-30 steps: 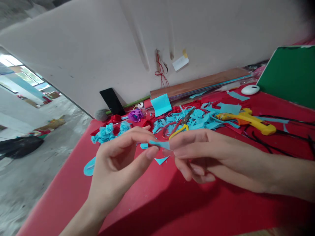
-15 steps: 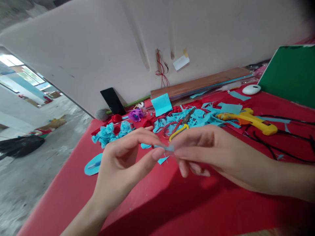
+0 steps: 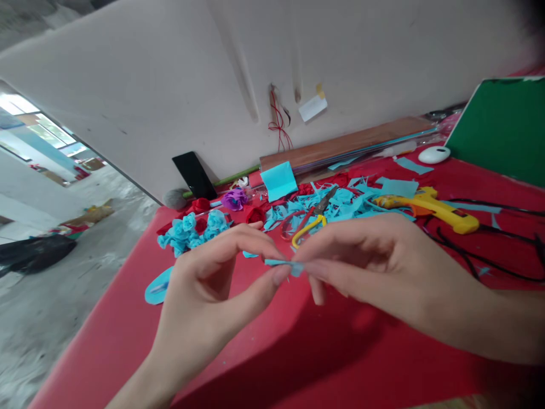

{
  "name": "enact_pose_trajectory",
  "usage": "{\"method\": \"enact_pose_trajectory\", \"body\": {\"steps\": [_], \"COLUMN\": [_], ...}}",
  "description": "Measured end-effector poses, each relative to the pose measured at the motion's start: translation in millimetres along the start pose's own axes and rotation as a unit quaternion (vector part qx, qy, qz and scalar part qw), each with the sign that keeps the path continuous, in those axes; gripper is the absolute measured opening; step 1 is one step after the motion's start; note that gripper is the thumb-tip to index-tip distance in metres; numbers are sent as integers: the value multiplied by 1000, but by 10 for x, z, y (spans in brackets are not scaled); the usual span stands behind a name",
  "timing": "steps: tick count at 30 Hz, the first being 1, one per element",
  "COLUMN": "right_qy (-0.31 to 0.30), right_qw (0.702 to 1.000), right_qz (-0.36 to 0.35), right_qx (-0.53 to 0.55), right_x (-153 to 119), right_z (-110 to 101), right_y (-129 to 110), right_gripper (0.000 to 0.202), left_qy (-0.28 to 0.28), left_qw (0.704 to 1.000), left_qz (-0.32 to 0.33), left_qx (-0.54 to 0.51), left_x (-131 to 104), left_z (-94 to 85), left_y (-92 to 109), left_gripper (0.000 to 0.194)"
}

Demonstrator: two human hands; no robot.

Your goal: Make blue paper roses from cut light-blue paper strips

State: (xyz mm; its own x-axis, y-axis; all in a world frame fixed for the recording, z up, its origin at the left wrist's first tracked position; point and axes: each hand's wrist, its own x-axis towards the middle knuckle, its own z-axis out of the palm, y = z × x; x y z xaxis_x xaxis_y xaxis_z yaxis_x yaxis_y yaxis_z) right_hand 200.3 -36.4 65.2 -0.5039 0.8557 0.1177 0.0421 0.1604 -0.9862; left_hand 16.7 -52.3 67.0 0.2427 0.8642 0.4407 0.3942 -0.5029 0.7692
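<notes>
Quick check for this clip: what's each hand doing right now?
Left hand: closed, pinching a small blue paper piece between thumb and fingers.
Right hand: closed, fingertips pinching the same piece's other end.

The only view looks forward and down from the person's head, close above a red table [image 3: 114, 329], with the left hand [image 3: 193, 304] and right hand [image 3: 404, 272] large in the foreground. It faces an upright white panel [image 3: 170, 85] behind the table, and past its left edge takes in a grey floor [image 3: 106, 267] and distant windows [image 3: 55, 130].
</notes>
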Motion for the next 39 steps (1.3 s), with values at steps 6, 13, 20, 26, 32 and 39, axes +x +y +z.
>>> {"method": "enact_pose_trajectory", "body": {"steps": [6, 13, 20, 26, 32, 39], "right_qy": [-81, -89, -72, -59, -56, -77], "right_qw": [975, 951, 957, 963, 965, 961], "right_qz": [109, 149, 143, 143, 146, 153], "right_qx": [178, 256, 241, 221, 211, 218], "right_x": [0, 11, 14, 4, 23, 40], "right_z": [-53, -32, -19, -6, -17, -88], "right_y": [11, 24, 65, 96, 76, 44], "right_gripper": [8, 9, 12, 14, 12, 9], "left_qy": [10, 18, 18, 21, 18, -2], "left_qw": [1000, 1000, 999, 999, 999, 988], "left_qz": [1, -16, -30, -30, -23, 115], "left_qx": [10, 5, 16, 27, 42, 108], "left_x": [10, 3, -1, 8, 13, 48], "left_z": [6, 24, 12, 37, 60, -158], "left_y": [23, 3, 12, 0, 3, 41], "left_gripper": [8, 7, 7, 7, 5, 13]}}
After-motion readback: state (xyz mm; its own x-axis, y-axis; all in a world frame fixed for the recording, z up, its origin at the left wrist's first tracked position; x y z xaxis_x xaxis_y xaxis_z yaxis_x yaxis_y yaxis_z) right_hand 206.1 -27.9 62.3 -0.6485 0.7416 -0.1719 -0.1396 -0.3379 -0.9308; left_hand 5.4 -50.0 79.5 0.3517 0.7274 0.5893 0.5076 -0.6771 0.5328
